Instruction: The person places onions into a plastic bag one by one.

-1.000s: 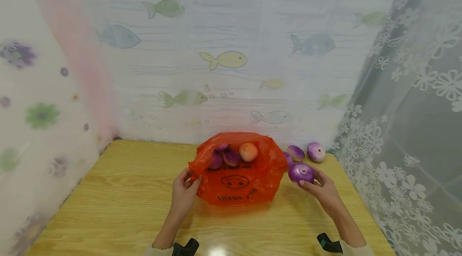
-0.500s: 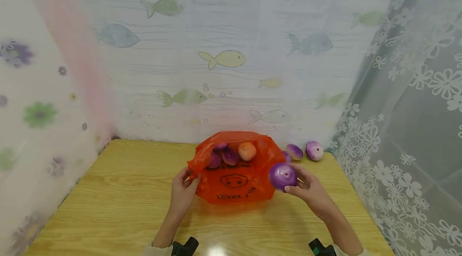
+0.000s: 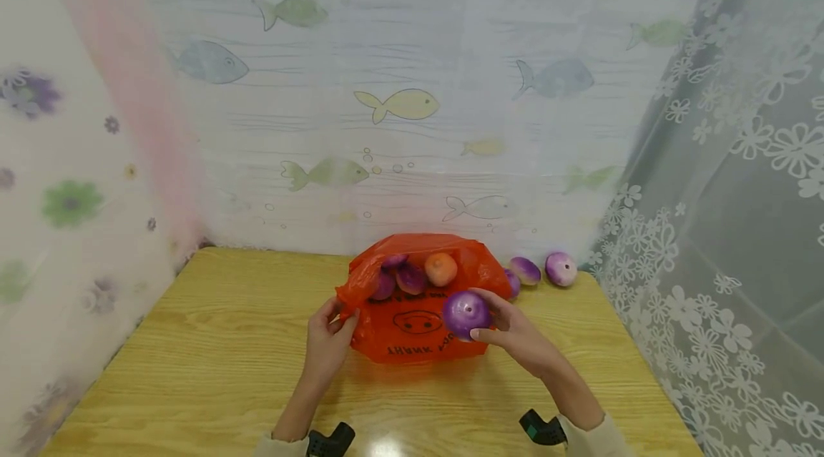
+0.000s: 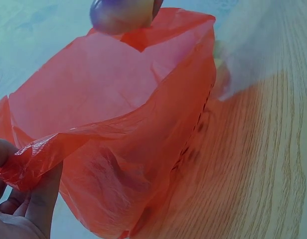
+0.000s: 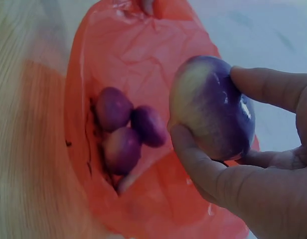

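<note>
A red plastic bag (image 3: 405,346) with a printed "THANK YOU" lies on the table, its mouth held open. My left hand (image 3: 328,342) pinches the bag's rim at its left side. In the left wrist view, the rim (image 4: 44,154) is bunched between thumb and fingers. My right hand (image 3: 515,332) grips a glossy, round purple-and-cream vegetable (image 3: 466,315), like an onion or turnip, in front of the bag. Thumb and fingers span its sides in the right wrist view. Inside the bag lie 3 similar purple vegetables (image 5: 122,152) and a round orange item (image 3: 440,269).
More purple-and-cream vegetables sit beyond the bag's right side: one at the back right (image 3: 561,269), one beside it (image 3: 525,271), and one partly hidden by the bag (image 3: 512,284). The wooden table (image 3: 225,342) ends at a fish-patterned curtain (image 3: 399,178) behind.
My right hand has carried the purple-and-cream vegetable leftward from beside the bag to in front of its right part. The left hand keeps its hold on the rim.
</note>
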A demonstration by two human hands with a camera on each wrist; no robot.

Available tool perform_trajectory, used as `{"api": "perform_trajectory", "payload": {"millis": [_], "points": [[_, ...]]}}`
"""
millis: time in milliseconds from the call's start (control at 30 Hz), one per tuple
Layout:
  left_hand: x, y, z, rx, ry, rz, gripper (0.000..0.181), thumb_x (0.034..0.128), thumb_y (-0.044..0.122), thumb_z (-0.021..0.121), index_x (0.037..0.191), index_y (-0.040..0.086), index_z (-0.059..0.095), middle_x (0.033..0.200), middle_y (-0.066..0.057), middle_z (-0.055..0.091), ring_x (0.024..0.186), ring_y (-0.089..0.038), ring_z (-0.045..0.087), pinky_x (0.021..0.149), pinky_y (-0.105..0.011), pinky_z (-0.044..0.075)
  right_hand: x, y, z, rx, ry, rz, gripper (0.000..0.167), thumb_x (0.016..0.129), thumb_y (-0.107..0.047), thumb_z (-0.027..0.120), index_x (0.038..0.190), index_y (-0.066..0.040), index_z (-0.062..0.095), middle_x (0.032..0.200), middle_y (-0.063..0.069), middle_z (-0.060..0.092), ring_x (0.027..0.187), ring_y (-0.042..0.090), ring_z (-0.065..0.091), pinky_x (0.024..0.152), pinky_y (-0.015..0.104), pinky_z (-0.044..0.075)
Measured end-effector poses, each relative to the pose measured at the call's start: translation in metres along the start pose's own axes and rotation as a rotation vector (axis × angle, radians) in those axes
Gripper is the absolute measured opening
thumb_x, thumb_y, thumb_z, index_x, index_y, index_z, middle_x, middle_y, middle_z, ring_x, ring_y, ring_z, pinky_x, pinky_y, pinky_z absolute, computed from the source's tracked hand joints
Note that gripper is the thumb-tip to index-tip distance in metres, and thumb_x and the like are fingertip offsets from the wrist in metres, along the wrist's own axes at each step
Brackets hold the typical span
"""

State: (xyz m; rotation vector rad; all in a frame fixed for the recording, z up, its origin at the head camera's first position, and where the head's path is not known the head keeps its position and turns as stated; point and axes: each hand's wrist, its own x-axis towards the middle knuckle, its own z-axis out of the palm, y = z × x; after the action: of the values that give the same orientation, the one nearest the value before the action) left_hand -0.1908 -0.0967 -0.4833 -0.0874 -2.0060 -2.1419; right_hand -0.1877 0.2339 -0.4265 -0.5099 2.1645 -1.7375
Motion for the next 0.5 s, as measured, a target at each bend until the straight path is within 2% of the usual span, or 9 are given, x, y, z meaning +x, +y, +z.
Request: {"api": "perform_trajectory", "payload": {"millis": [200,300,367,500], "points": [[0.0,0.0,0.0,-0.015,0.001,0.004,0.029,0.0986,-0.002,0.061,0.127,-0.006,0.06,0.118,-0.022,0.061,0.083,-0.014,0.071,0.074,-0.021,0.058,0.028,0.0,0.015,0.008,-0.047,0.006,0.07,0.099,-0.014,0.065,0.158,-0.008,0.028,0.153,0.023,0.042,0.134,0.033,0.052,0.104,0.033,0.049],[0.001,-0.001,0.0,-0.017,0.001,0.004,0.029,0.0985,-0.001,0.061,0.127,-0.006,0.061,0.117,-0.022,0.061,0.081,-0.013,0.07,0.072,-0.021,0.057,0.042,0.0,0.023,0.0,-0.043,0.024,0.072,0.1,-0.018,0.064,0.159,-0.008,0.026,0.153,0.022,0.042,0.134,0.032,0.052,0.107,0.039,0.049],[0.001,-0.001,0.0,-0.019,-0.002,0.004,0.029,0.0986,-0.001,0.061,0.127,-0.005,0.061,0.117,-0.022,0.061,0.082,-0.013,0.071,0.073,-0.022,0.058,0.051,0.001,0.027,0.002,-0.03,0.035,0.073,0.1,-0.019,0.064,0.16,-0.006,0.023,0.155,0.021,0.04,0.136,0.033,0.049,0.11,0.043,0.046],[0.001,-0.001,0.0,-0.01,-0.004,0.01,0.029,0.0987,-0.001,0.062,0.127,-0.005,0.061,0.117,-0.022,0.061,0.085,-0.015,0.071,0.075,-0.022,0.058,0.071,0.002,0.033,0.032,0.052,0.072,0.074,0.1,-0.018,0.064,0.159,-0.003,0.022,0.154,0.022,0.041,0.137,0.036,0.048,0.111,0.047,0.044]]}}
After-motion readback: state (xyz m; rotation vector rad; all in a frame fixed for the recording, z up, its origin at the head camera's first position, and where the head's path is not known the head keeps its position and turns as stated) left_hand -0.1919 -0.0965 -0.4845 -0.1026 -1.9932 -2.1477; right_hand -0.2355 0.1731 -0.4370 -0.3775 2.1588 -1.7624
